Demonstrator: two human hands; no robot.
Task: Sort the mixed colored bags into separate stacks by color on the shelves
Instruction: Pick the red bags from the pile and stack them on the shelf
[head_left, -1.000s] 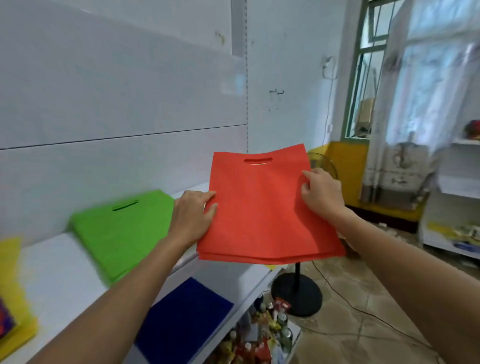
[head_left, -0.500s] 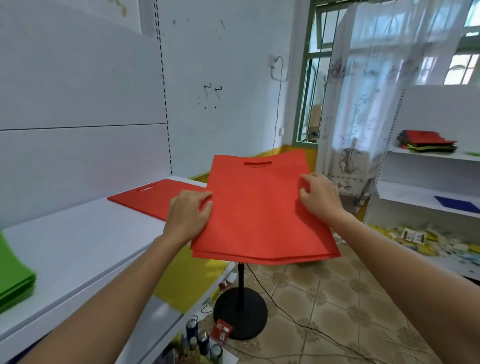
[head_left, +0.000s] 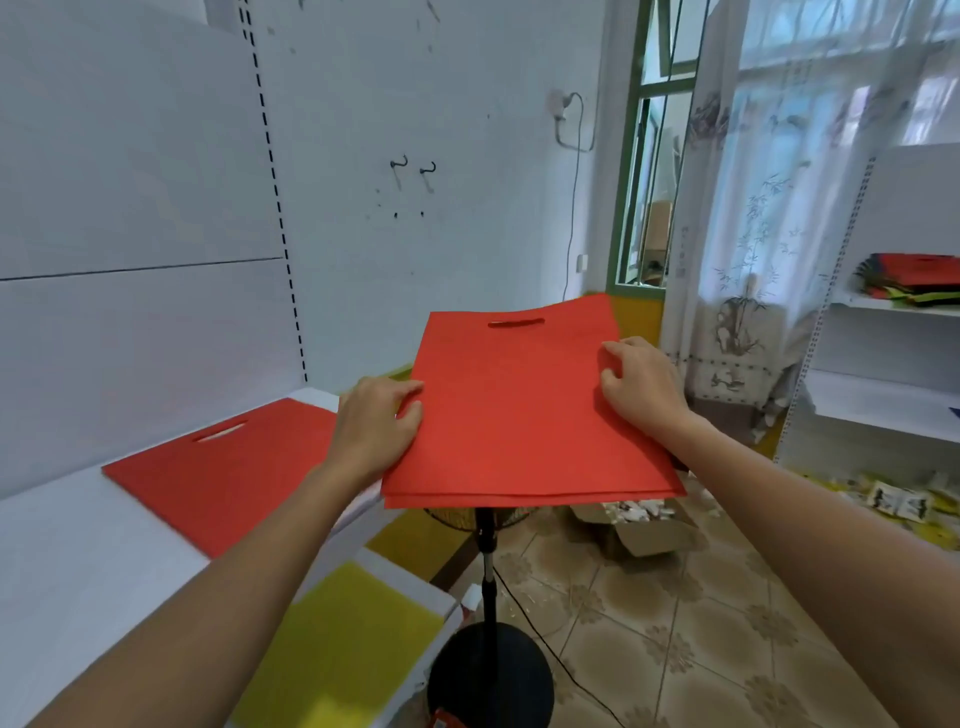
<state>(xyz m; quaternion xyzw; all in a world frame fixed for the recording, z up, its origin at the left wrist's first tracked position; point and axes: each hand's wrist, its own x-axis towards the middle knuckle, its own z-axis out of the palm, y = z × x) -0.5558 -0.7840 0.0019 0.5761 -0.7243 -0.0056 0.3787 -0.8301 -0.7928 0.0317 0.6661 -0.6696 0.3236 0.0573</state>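
I hold a thin stack of red bags (head_left: 514, 410) flat in the air, handle slot pointing away. My left hand (head_left: 376, 426) grips its left edge and my right hand (head_left: 641, 387) grips its right edge. Another stack of red bags (head_left: 223, 467) lies on the white upper shelf (head_left: 78, 551) to the left, just beside my left hand. A yellow bag (head_left: 337, 649) lies on the lower shelf below. A mixed pile of bags (head_left: 914, 278) with red on top sits on the far right shelf.
A black fan stand (head_left: 488, 670) with a round base and a trailing cord stands on the tiled floor under the held bags. A cardboard box (head_left: 639, 530) and scattered litter lie on the floor to the right. White shelving (head_left: 883, 400) and a curtained window fill the right side.
My view has swung right, from the green bags past to the red stack on the shelf. Both hands have kept their hold on the red bags, which now hang just right of that stack.
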